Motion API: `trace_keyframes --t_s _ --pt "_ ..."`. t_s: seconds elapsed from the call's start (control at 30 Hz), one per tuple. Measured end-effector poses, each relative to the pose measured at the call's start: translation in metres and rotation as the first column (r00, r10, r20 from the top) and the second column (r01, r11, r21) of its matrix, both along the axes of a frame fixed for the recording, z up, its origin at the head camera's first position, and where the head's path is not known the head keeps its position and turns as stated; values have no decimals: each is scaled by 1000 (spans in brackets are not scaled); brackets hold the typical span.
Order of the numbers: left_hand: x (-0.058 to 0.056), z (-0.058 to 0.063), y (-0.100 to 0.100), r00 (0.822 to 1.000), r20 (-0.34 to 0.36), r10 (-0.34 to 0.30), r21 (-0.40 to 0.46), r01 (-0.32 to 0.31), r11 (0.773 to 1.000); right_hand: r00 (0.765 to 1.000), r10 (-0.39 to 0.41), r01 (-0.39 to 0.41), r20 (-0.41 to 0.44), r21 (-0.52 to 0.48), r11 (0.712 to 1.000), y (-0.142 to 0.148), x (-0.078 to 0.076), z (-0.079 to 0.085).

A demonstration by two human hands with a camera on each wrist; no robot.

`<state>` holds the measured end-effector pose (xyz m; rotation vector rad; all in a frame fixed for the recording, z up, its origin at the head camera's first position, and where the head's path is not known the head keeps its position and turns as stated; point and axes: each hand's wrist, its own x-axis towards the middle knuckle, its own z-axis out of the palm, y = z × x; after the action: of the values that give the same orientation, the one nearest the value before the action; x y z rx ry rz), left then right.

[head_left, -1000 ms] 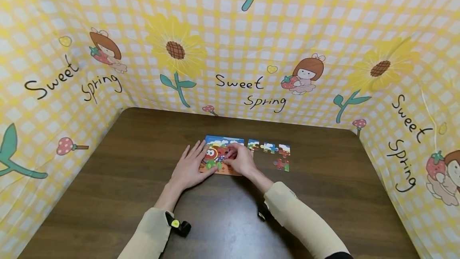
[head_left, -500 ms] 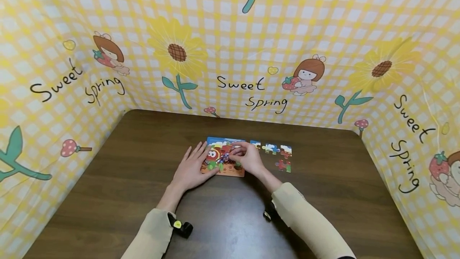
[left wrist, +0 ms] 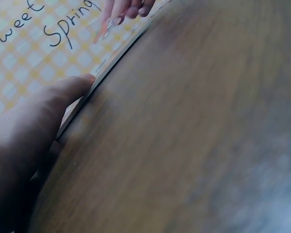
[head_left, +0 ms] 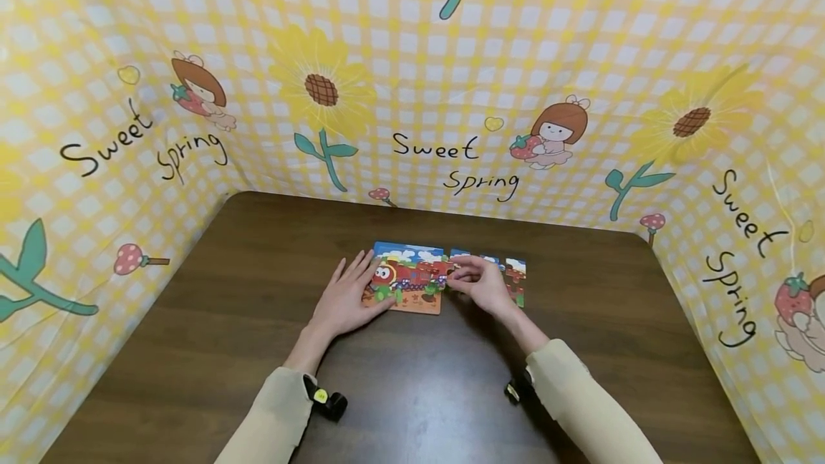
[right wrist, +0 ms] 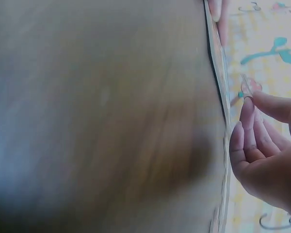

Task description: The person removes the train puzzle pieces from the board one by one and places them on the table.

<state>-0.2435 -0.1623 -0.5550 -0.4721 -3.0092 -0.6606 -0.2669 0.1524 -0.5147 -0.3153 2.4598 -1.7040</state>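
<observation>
A train-picture jigsaw puzzle (head_left: 419, 304) lies flat on the table in the head view. My left hand (head_left: 344, 299) rests over its left side, fingers straight and spread, thumb along the near edge; the left wrist view shows the thumb (left wrist: 77, 90) on the rim. Just past the puzzle's right edge, my right hand (head_left: 486, 288) pinches a small puzzle piece (right wrist: 247, 83) between thumb and forefinger, seen nearly edge-on in the right wrist view. Its other fingers are curled. Behind this hand lie several loose pieces (head_left: 516, 274), partly hidden by it.
The dark wooden table (head_left: 412, 392) reaches to a yellow checked cloth (head_left: 425, 70) printed with flowers and figures, which hangs at the back and both sides. Each wrist carries a small black camera (head_left: 331, 404).
My right hand has moved right, off the puzzle to beside its right edge, uncovering the red train cars. It now covers part of the loose pieces. My left hand stays on the puzzle.
</observation>
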Motion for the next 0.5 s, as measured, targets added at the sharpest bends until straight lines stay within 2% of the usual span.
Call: trace_keyframes --t_s 0.17,0.5 --pt "-2 -1 1 1000 2 -6 19 6 1000 999 -30 30 -14 19 999 24 5 1" --pt "-1 1 0 1000 5 -5 29 5 1000 999 -10 14 -45 79 997 55 10 3"
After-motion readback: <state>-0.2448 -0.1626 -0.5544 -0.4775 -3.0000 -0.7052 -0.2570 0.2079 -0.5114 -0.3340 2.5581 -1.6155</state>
